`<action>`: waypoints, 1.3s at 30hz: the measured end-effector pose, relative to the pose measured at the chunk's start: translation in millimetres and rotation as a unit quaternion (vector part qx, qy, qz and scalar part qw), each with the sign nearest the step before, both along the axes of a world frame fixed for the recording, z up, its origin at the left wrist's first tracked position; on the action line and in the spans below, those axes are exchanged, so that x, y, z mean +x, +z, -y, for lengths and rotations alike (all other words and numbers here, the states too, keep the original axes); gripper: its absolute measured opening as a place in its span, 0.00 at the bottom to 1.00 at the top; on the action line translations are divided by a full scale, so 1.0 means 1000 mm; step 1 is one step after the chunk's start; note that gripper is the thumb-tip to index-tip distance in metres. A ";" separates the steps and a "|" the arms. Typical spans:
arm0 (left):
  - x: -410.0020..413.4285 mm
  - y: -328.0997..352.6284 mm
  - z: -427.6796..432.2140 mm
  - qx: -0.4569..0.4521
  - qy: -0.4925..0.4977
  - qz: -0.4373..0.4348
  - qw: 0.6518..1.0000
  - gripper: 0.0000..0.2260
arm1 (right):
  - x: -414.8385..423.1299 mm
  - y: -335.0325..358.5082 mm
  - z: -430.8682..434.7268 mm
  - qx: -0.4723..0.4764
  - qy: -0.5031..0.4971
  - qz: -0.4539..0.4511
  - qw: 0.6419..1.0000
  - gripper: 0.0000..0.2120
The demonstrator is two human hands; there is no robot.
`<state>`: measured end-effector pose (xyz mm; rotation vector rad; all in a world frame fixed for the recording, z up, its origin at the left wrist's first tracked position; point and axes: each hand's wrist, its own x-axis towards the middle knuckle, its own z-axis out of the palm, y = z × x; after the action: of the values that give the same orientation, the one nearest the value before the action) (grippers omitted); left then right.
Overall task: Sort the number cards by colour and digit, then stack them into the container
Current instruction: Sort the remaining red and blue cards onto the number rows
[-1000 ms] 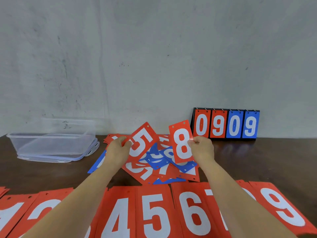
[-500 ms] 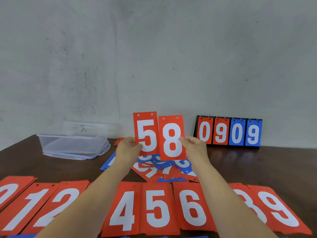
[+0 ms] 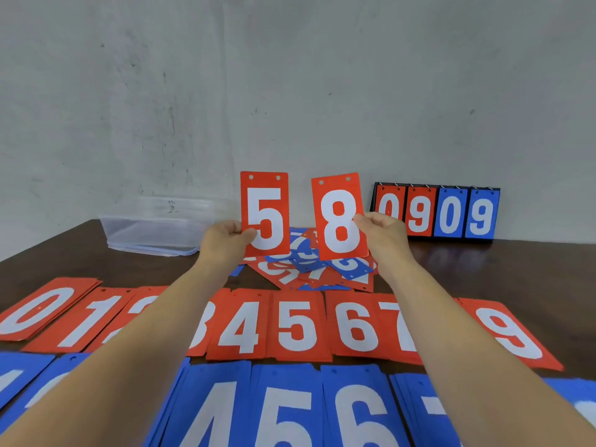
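My left hand [image 3: 225,241] pinches a red 5 card [image 3: 266,214] by its left edge and holds it upright. My right hand [image 3: 382,235] pinches a red 8 card [image 3: 338,217] by its right edge, also upright. Both cards hang above a mixed pile of red and blue cards [image 3: 309,269] on the dark table. Nearer me lies a row of red card stacks [image 3: 296,327] in digit order, partly hidden by my forearms. Below it lies a row of blue card stacks [image 3: 283,411]. The clear plastic container [image 3: 151,232] stands at the back left.
A black flip scoreboard [image 3: 435,212] showing 0 9 0 9 stands against the grey wall at the back right. Bare dark table [image 3: 516,279] shows to the right of the pile and in front of the container.
The two held cards have moved apart sideways, a gap now between them. The view has tilted down, so the blue row shows at the bottom.
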<state>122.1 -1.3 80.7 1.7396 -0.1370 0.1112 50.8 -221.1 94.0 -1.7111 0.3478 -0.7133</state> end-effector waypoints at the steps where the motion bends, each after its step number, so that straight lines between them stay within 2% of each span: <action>1: -0.005 -0.001 -0.003 0.001 0.000 0.002 1.000 0.11 | -0.004 -0.001 0.001 -0.005 -0.003 0.001 1.000 0.10; 5: -0.021 -0.004 -0.018 0.018 0.010 0.011 1.000 0.13 | -0.021 -0.005 0.001 -0.038 -0.033 0.002 0.999 0.09; 7: -0.026 -0.003 -0.028 0.027 0.010 0.014 0.999 0.10 | -0.028 -0.007 0.001 -0.061 -0.056 0.007 0.997 0.11; 9: -0.029 -0.003 -0.037 0.032 0.012 0.016 0.999 0.04 | -0.034 -0.009 0.003 -0.072 -0.069 0.009 0.995 0.09; 11: -0.034 -0.006 -0.043 0.052 0.007 0.008 0.999 0.06 | -0.040 -0.012 0.005 -0.079 -0.082 0.009 0.993 0.08; 14: -0.044 -0.013 -0.043 0.073 -0.028 -0.045 0.996 0.07 | -0.053 -0.016 0.009 -0.074 -0.102 -0.001 0.992 0.04; 17: -0.050 -0.026 -0.033 0.130 -0.062 -0.089 0.986 0.14 | -0.072 -0.023 0.018 -0.065 -0.121 -0.022 0.990 0.03; 21: -0.056 -0.042 -0.014 0.209 -0.084 -0.097 0.969 0.11 | -0.106 -0.035 0.033 -0.044 -0.169 -0.059 0.983 0.05; 26: -0.060 -0.051 0.005 0.267 -0.066 -0.077 0.958 0.09 | -0.136 -0.037 0.052 -0.016 -0.218 -0.089 0.972 0.05; 28: -0.061 -0.055 0.009 0.308 -0.069 -0.067 0.946 0.14 | -0.143 -0.038 0.062 -0.017 -0.231 -0.098 0.968 0.05; 31: -0.057 -0.064 0.016 0.382 -0.069 -0.048 0.920 0.09 | -0.150 -0.040 0.078 -0.022 -0.245 -0.114 0.963 0.06; 34: -0.055 -0.070 0.020 0.447 -0.039 -0.035 0.893 0.13 | -0.152 -0.043 0.094 -0.032 -0.256 -0.135 0.957 0.05; 39: -0.060 -0.068 0.029 0.527 -0.013 -0.020 0.850 0.10 | -0.148 -0.053 0.121 -0.035 -0.266 -0.190 0.944 0.08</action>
<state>62.1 -30.3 12.8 2.8427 -0.2128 -0.0380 -96.7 -341.9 40.6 -1.8370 1.0959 -0.7799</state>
